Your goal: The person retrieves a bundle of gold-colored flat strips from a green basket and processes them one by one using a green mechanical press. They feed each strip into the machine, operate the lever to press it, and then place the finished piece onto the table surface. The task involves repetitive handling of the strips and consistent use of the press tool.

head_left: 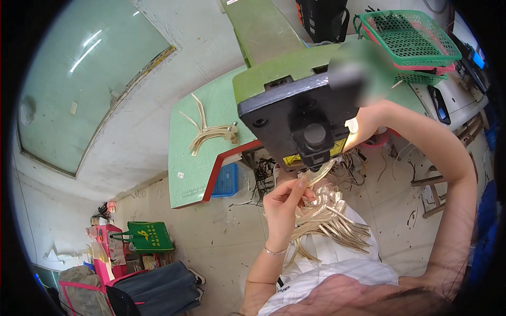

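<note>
My left hand [284, 207], a thin bracelet at its wrist, pinches a gold strap [322, 174] between thumb and fingertips. The strap sits just below the black head of a green machine [303, 118]. My right hand [363, 126] reaches in from the right behind the machine head, and its fingers are hidden there. A thick bunch of shiny gold straps [334, 221] lies over the white clothing on my lap, right under my left hand. More pale gold straps [211, 131] rest on the green tabletop [192, 168], beside a small metal piece.
Stacked green and pink baskets [414, 39] stand at the back right, near a dark phone [438, 104]. A blue basket [226, 180] is below the table edge. Scraps litter the tiled floor. At lower left are a green bag [150, 237] and a chair with draped clothing [155, 289].
</note>
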A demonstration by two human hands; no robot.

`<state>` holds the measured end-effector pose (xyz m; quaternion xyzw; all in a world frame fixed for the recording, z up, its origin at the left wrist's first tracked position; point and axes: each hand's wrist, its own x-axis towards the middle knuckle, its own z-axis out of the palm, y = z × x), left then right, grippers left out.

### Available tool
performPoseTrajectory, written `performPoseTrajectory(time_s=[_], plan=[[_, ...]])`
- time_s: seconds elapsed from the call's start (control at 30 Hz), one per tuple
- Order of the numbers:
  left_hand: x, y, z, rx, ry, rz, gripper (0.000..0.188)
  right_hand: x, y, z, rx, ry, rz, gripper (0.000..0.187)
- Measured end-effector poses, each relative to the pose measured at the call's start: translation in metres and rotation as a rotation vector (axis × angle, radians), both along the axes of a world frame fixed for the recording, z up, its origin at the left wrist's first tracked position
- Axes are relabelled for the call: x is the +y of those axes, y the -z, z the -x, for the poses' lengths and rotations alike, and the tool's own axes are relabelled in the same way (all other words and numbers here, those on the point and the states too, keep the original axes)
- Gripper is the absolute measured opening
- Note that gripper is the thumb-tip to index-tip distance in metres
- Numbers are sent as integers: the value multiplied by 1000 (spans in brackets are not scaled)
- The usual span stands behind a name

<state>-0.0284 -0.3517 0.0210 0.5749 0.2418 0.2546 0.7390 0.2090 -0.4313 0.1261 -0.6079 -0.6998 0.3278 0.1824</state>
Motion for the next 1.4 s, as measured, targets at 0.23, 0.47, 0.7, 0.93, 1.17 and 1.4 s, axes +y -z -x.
performPoseTrajectory(time_s=[0.23,0.47,0.7,0.93,1.17,1.4], plan=[[35,13,16,-75,-119,104,16,-2,5,11,55,-46,-129,46],[76,24,12,-361,-200,357,15,-8,1,8,-120,26,-137,29],[53,86,-17,-183,-39,376,23,2,23,8,-47,5,-89,38],[-16,5,-31,-71,248,91,27,-7,16,34,-59,114,-217,38],[-18,10,-14,-97,48,135,24,-7,17,25,12,73,-181,49],[13,18,17,-36,-23,11,22,-14,37,40,-31,132,-123,40]])
